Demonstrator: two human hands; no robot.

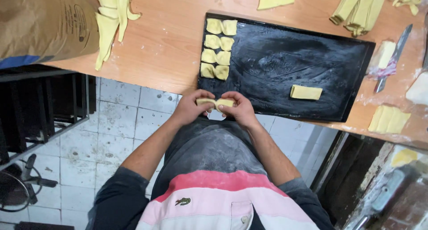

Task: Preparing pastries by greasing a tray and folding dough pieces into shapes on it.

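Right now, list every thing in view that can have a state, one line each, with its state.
Left hand: closed on the dough piece.
Right hand: closed on the same piece.
Dough piece: held between both hands, being folded.
Baking tray: mostly bare, greased.
Folded pastries: eight, in two columns at the tray's left end.
Flat dough rectangle: unfolded, lying on the tray.
Knife: lying on the table.
Paper sack: lying on the table.

Both my forearms are bare and angle inward from my sides, elbows bent and spread wide, so my wrists meet close in front of my belly. My left hand and right hand sit side by side, knuckles up, nearly touching. The fingers of each curl in toward the other, thumbs tucked underneath, pinching closed on what is between them.
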